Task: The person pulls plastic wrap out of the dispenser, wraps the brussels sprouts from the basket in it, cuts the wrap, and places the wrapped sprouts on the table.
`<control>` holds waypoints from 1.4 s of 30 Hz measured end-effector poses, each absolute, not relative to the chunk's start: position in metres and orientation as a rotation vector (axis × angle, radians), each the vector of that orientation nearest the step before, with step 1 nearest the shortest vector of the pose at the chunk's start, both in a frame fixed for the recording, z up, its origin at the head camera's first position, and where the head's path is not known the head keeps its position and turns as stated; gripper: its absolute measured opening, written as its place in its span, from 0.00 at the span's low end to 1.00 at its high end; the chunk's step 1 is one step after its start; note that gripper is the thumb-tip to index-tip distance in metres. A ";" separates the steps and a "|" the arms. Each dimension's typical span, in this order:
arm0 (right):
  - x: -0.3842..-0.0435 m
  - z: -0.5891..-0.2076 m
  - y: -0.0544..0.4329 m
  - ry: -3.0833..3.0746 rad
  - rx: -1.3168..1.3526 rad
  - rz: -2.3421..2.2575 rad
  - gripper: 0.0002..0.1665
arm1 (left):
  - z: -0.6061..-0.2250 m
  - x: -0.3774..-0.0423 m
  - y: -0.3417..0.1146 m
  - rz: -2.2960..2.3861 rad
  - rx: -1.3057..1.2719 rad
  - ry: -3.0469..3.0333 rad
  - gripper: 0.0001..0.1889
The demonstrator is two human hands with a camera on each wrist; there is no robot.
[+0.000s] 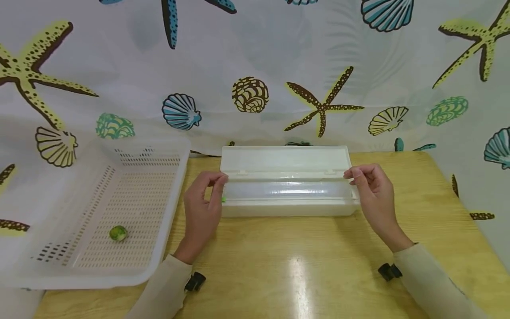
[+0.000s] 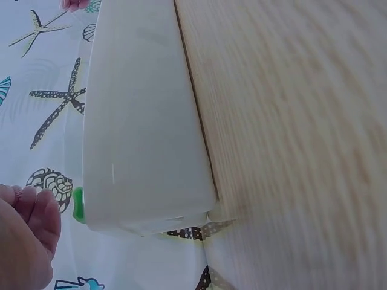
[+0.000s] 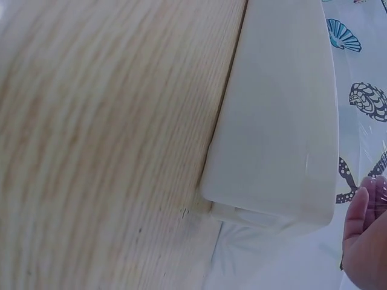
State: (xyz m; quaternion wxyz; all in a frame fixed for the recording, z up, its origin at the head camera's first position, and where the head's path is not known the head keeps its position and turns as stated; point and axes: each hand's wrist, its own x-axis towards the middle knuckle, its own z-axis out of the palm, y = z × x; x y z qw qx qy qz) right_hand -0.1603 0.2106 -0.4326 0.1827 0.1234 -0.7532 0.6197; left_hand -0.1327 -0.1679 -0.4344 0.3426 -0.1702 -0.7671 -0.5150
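A white cling film dispenser [image 1: 287, 210] lies on the table with its lid [image 1: 283, 158] raised at the back. Inside it a roll of clear cling film [image 1: 275, 190] shines. At the dispenser's left end my left hand [image 1: 203, 199] pinches a corner of the film between thumb and fingertips. Opposite, my right hand [image 1: 376, 201] pinches the film's other corner at the right end. A sheet of film appears to stretch between them, faint and hard to trace. Streaks of glare cross it beside the right hand [image 3: 367, 235] in the right wrist view.
To the left stands a white perforated basket [image 1: 169, 221] with one Brussels sprout [image 1: 118, 233] inside. A green slider [image 2: 78, 204] sticks out at the dispenser's left end. Behind the wooden table [image 1: 255, 266] hangs a cloth [image 1: 215, 66] printed with shells and starfish.
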 end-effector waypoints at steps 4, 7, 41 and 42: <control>-0.161 -0.431 0.211 -2.106 0.355 1.756 0.14 | -0.434 -0.133 -0.167 -1.343 -0.446 -1.995 0.04; -0.160 -0.430 0.212 -2.095 0.364 1.755 0.13 | -0.433 -0.132 -0.167 -1.344 -0.442 -1.994 0.04; -0.153 -0.417 0.216 -2.024 0.500 1.718 0.12 | -0.420 -0.128 -0.165 -1.221 -0.566 -1.881 0.03; -0.153 -0.416 0.216 -2.023 0.501 1.716 0.12 | -0.420 -0.128 -0.164 -1.220 -0.570 -1.874 0.03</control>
